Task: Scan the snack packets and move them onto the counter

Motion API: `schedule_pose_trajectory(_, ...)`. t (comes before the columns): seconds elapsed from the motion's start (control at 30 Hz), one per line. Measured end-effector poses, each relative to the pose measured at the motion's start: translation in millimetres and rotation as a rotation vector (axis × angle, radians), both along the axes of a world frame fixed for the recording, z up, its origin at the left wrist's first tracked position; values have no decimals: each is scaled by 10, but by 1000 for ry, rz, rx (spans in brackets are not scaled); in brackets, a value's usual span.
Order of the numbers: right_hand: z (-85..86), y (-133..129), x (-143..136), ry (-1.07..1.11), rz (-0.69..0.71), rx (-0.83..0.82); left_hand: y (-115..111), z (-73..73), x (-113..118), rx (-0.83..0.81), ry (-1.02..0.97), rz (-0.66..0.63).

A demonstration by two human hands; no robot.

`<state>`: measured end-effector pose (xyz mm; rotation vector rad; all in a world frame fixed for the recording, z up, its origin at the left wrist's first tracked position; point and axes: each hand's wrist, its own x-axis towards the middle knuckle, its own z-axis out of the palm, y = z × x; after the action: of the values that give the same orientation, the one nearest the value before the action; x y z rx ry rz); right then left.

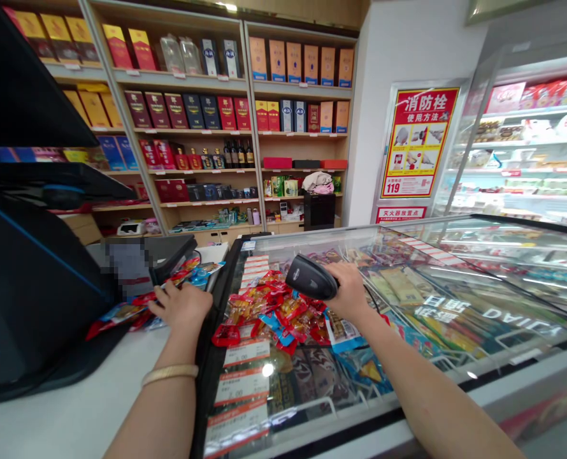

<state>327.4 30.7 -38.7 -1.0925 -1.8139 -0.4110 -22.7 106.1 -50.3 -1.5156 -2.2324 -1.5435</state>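
Note:
My right hand (pixel 350 290) is wrapped round the handle of a black barcode scanner (pixel 311 278), its head tilted toward the left. Beneath the scanner, a heap of small red and clear snack packets (pixel 264 309) lies on the glass lid of a freezer (pixel 302 398). A larger clear-and-blue packet (pixel 343 328) rests by the right side of the heap. On the white counter, my left hand (pixel 183 303) lies over more snack packets (pixel 137 309), touching them with its fingers apart. Those fingers partly cover the packets. A bangle (pixel 169 375) circles the left wrist.
A black checkout terminal (pixel 30 287) stands at the left on the white counter (pixel 135 376). Frozen packets show through the freezer glass. Behind are shelves of boxed bottles (pixel 188 111), a red poster (pixel 420 143) and a lit chiller (pixel 541 140) at right.

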Motion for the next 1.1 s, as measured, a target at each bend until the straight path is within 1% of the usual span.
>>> schedule_pose_trajectory(0.13, -9, 6, -13, 13, 4, 30, -3, -18, 27, 9, -3, 51)
schedule_pose_trajectory(0.27, -8, -3, -27, 9, 13, 20, -76, 39, 83, 0, 93, 45)
schedule_pose_trajectory(0.33, -2, -13, -35, 2, 12, -5, -135, 100, 122, 58, 107, 3)
schedule_pose_trajectory(0.4, 6, -22, -45, -1, 14, -14, -197, 174, 161, 169, 99, -45)
schedule_pose_trajectory(0.47, 9, -28, -56, 1, 16, -15, -246, 249, 191, 259, 90, -65)
schedule_pose_trajectory(0.53, 7, -28, -62, 7, 16, -19, -261, 308, 208, 298, 50, -81)
schedule_pose_trajectory(0.63, -3, -18, -61, 24, 17, -5, -212, 342, 227, 361, -104, -140)
schedule_pose_trajectory(0.73, -9, -9, -49, 27, 20, 15, -126, 320, 275, 445, -320, -217)
schedule_pose_trajectory(0.83, -6, -8, -39, 24, 8, 19, -68, 297, 351, 461, -624, -321)
schedule_pose_trajectory(0.9, -3, -10, -38, 28, 11, 35, -59, 301, 395, 442, -844, -401)
schedule_pose_trajectory(0.97, -3, -10, -38, 29, 19, 52, -67, 315, 425, 419, -1022, -476)
schedule_pose_trajectory(1.03, -6, -8, -36, 24, 19, 52, -79, 325, 442, 400, -1125, -530)
schedule_pose_trajectory(1.1, -8, -7, -34, 18, 15, 39, -85, 318, 454, 374, -1142, -575)
